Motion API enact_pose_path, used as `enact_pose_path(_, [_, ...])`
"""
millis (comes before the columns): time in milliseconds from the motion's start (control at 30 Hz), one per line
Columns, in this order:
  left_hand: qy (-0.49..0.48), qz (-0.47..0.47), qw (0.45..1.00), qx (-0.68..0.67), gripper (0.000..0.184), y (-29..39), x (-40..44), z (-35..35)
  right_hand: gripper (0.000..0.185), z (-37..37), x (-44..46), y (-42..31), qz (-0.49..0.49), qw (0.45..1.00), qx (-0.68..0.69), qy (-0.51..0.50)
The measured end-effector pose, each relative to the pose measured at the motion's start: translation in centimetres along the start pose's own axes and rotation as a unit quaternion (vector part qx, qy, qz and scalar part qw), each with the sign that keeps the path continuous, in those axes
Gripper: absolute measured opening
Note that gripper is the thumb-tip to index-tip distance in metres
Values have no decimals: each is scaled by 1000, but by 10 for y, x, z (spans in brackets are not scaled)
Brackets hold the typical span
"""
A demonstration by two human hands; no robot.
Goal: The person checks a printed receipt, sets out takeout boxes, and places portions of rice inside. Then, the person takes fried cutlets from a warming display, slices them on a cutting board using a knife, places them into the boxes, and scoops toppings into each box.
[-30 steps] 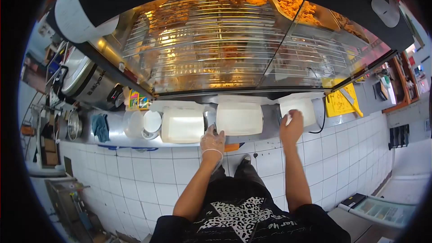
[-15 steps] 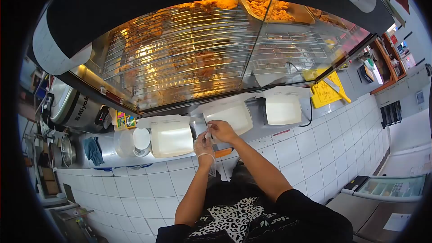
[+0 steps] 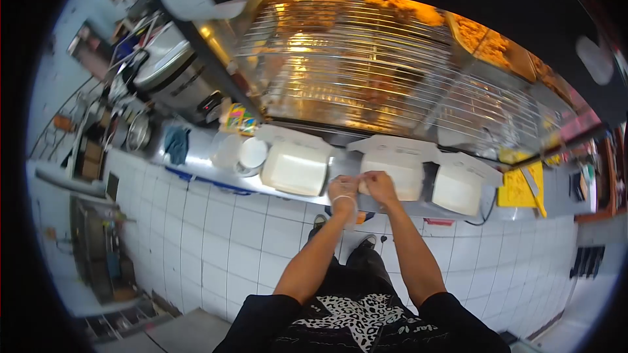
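My left hand (image 3: 343,195) wears a thin clear plastic glove (image 3: 353,212), loose at the wrist. Its fingers are curled inward and meet the fingers of my bare right hand (image 3: 379,187), which pinch the clear plastic near the left fingertips. Blur hides exactly what lies between the left fingers. Both hands are over the counter's front edge, between an open white food box (image 3: 296,168) on the left and a second open box (image 3: 399,173), which the right hand partly covers. A third open box (image 3: 456,189) stands further right. The insides look bare.
Behind the boxes is a glass-fronted warmer with wire racks (image 3: 327,65) and trays of fried food (image 3: 481,42). To the left are a white round tub (image 3: 252,153), a blue cloth (image 3: 176,144) and a cooker (image 3: 173,72). A yellow board (image 3: 521,186) with a knife lies right.
The camera view has turned, so the counter and boxes appear shifted right. My hands stay together, and the right fingers still pinch at the plastic by the left hand.
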State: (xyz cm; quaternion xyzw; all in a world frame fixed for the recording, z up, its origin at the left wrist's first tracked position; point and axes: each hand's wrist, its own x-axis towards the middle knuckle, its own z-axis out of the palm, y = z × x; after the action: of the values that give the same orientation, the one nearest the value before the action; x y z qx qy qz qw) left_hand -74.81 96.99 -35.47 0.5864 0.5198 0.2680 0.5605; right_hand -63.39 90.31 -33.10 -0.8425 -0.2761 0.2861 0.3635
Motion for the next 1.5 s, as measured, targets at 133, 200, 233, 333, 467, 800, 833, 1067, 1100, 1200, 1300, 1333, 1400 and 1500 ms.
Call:
enact_pose_path(133, [14, 21, 999, 48, 23, 28, -14, -33, 14, -14, -41, -89, -95, 972, 51, 211])
enact_pose_path(200, [-4, 83, 993, 87, 22, 72, -38, -99, 12, 5, -52, -120, -121, 972, 123, 160])
enact_pose_path(233, [51, 146, 984, 88, 22, 60, -34, -130, 11, 22, -56, -134, -129, 970, 158, 135])
enact_pose_path(333, [197, 157, 964, 89, 26, 38, 11, -225, 17, 89, -40, -169, -145, 982, 116, 29])
enact_pose_path(467, [108, 95, 984, 104, 31, -4, 76, -266, 34, 191, 13, -202, -54, 997, -35, -30])
enact_pose_path(800, [-148, 83, 985, 42, 26, -22, 97, -280, 41, 205, 21, -172, 72, 971, 183, -135])
enact_pose_path(833, [-147, 62, 987, 21, 24, -16, 96, -280, 40, 202, 18, -168, 81, 970, 184, -135])
enact_pose_path(1067, [-147, 71, 984, -67, 22, -16, 97, -251, 40, 186, 9, -152, 21, 986, 132, -97])
enact_pose_path(1100, [-142, 56, 986, -66, 22, -10, 93, -250, 40, 184, 8, -152, 9, 989, 115, -96])
enact_pose_path(1200, [-138, 6, 988, -69, 18, 3, 79, -245, 38, 177, 4, -156, 11, 984, 104, -145])
enact_pose_path(1300, [-91, 34, 993, -69, 19, -34, 92, -228, 38, 185, 1, -149, 18, 982, 130, -135])
enact_pose_path(1333, [-86, 45, 995, -29, 19, -29, 92, -231, 37, 189, 3, -145, 3, 985, 119, -123])
enact_pose_path(1400, [-88, 65, 993, 49, 21, -8, 89, -233, 37, 191, 6, -132, -21, 991, 95, -90])
enact_pose_path(1500, [-179, 5, 980, 89, 24, -13, 87, -239, 35, 178, 2, -147, 30, 981, 148, -124])
